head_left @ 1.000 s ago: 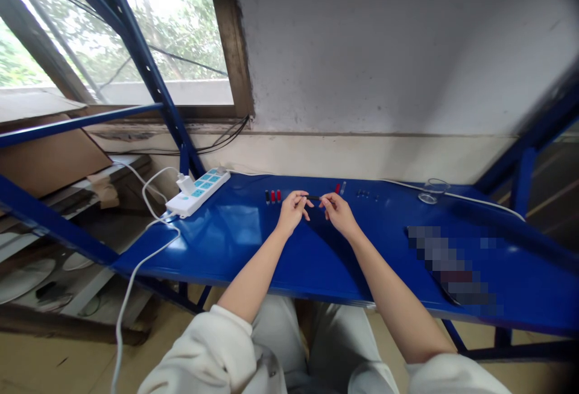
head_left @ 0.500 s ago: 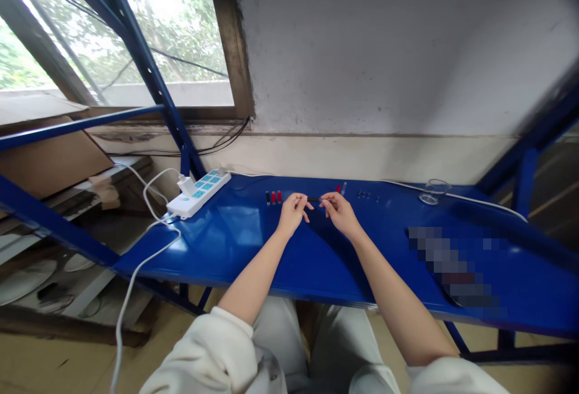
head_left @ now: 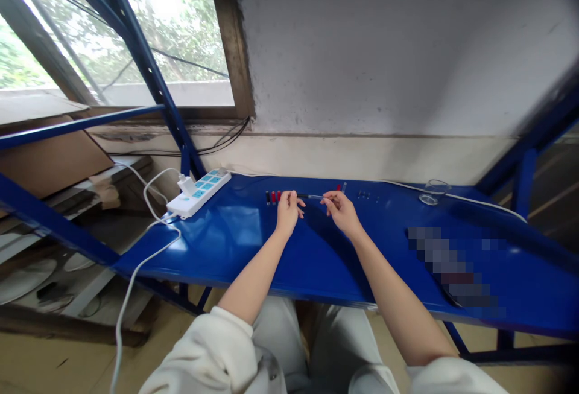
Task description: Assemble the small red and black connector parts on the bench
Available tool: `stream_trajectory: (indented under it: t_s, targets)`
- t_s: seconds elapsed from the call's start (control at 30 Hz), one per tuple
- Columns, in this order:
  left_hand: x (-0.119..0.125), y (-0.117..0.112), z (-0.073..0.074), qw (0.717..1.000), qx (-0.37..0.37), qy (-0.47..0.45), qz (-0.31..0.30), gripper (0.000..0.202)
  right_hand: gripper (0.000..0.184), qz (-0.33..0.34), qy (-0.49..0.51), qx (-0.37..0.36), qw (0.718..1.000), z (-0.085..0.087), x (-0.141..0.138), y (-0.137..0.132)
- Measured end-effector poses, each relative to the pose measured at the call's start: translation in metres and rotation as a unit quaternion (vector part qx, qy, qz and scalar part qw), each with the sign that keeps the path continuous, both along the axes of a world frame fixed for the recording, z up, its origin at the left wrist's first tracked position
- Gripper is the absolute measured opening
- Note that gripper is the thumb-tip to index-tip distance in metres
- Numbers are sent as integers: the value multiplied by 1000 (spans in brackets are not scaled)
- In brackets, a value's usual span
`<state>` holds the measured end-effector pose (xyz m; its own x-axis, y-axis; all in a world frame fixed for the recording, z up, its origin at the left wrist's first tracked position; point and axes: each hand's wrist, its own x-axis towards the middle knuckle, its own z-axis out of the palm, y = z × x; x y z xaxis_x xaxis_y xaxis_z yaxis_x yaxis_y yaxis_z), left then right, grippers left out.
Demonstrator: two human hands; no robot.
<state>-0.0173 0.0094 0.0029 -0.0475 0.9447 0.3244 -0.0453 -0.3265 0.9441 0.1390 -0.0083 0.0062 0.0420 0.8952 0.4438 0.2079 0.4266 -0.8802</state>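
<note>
My left hand [head_left: 287, 216] is closed on the dark end of a slim pen [head_left: 308, 196], held level above the blue table [head_left: 235, 243]. My right hand [head_left: 342, 213] pinches its thin, clear right-hand end between thumb and fingers. The pen's exact parts are too small to make out. Just left of my left hand stand a small black cap-like piece [head_left: 268, 197] and red cap-like pieces [head_left: 273, 197]. Behind my right hand lie a red piece [head_left: 338, 187] and a clear slim tube [head_left: 344, 187], partly hidden.
Several tiny clear parts [head_left: 363, 194] lie right of my hands. Farther right is a clear round container [head_left: 429, 198] by a white cable. A pixelated object [head_left: 452, 273] occupies the table's right side. At left sits a white power strip [head_left: 199, 193] with a plug and trailing cord.
My left hand has shifted slightly left, while the right has barely moved. The gap between them is wider, and a clear length of the pen now shows beside the dark part.
</note>
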Motion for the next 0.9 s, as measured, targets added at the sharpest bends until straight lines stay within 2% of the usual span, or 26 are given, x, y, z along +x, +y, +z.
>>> stream_trajectory:
  t_s: [0.1,0.23,0.3,0.5,0.9]
  targets:
    - [-1,1,-1,1000,-3,6,-2,30,26,-33,23,-2,999,2,2,0]
    - [2,-1,-4,994,-9,64,-92,30,30,-30,47,-27,998,3,-2,-3]
    - [4,-3,-5,991,-10,66,-114,30,30,-10,46,-48,998,2,-7,-4]
    - [4,-4,-2,993,-18,53,-101,29,28,19,5,-75,997,-1,-15,-7]
    - [2,-3,-3,996,19,56,-70,29,31,63,-25,-102,992,0,-18,-10]
